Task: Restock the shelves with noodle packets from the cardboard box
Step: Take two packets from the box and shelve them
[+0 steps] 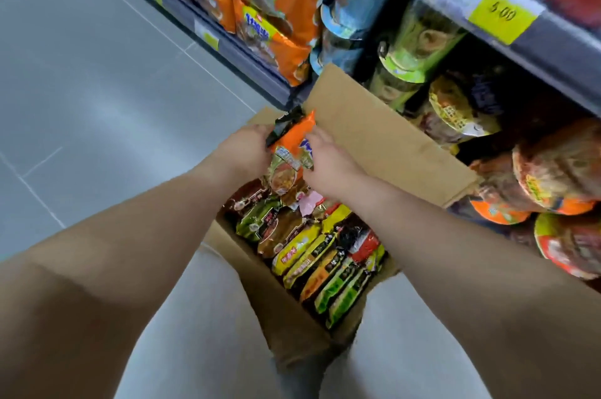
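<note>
- At far left: grey tiled floor [97,89], bordered by the shelf base running diagonally.
- Upper shelf [227,50]: orange multipacks [260,2] stacked along its front edge.
- Left hand [248,151]: fingers curled round the left edge of an orange noodle packet [292,146], gripping it.
- Packet held upright over the far end of the cardboard box [374,138], between both hands; whether its lower end touches the stock below cannot be judged.
- Right hand [328,161]: thumb and fingers pinch the packet's right edge.
- Box open on the floor, just beside the shelves; far flap raised against the lower shelf.
- Boxed packets [318,252]: standing on edge in a row, with green, yellow, brown and red wrappers.
- Right of box: cup noodles [416,50] and bowl noodles [553,171] on the shelves; yellow price label [502,16] reads 5.00.
</note>
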The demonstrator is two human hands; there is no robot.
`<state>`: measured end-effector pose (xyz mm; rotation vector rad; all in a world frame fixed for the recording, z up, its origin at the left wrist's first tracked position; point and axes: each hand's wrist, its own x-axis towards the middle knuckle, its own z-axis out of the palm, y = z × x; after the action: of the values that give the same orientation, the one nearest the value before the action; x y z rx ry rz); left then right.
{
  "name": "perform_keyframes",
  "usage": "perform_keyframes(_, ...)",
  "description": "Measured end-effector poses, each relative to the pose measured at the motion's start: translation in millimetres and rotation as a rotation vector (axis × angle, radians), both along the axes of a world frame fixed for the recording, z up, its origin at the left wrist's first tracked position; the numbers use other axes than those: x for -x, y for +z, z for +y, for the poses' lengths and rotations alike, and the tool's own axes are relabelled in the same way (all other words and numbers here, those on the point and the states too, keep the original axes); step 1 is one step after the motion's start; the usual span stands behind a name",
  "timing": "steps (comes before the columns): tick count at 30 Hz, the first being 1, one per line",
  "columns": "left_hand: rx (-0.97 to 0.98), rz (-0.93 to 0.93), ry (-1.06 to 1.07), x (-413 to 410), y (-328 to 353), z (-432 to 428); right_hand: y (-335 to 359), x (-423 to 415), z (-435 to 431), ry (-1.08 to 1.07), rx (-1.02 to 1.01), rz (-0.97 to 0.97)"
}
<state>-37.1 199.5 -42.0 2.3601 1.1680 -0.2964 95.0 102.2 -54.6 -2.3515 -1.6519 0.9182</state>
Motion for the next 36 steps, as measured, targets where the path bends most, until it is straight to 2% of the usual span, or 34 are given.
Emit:
perform_keyframes(2,-0.014,0.010,-0.043,-2,-20,5,-20,-4,9,0.115,-0.012,-0.029)
perform_keyframes(6,-0.060,0.008,-0.035,5,-52,10,-53,-3,10,0.297,-0.016,-0.224)
perform_keyframes(10,-0.147,0.009,-0.022,2,-65,13,-72,-2,-7,0.333,-0.065,-0.465)
perform_keyframes(13,-0.186,0.065,0.035,-11,-73,18,-78,-3,-12,0.319,-0.040,-0.550)
perform_keyframes(16,-0.207,0.187,0.049,-22,-86,23,-85,-4,-13,0.318,-0.103,-0.625)
perform_keyframes(20,-0.326,0.270,-0.082,-24,-94,20,-96,-12,-15,0.425,-0.182,-0.571)
perform_keyframes(23,-0.213,0.181,0.014,-23,-85,20,-87,-18,-16,0.412,-0.255,-0.500)
perform_keyframes(27,-0.101,0.100,0.099,-15,-55,16,-50,-15,-21,0.320,-0.166,-0.463)
perform_keyframes(31,-0.050,0.122,0.127,2,9,3,27,-10,-37,0.132,0.022,-0.304)
perform_keyframes(36,0.037,0.165,0.126,24,120,-10,142,-2,-54,-0.041,0.156,-0.239)
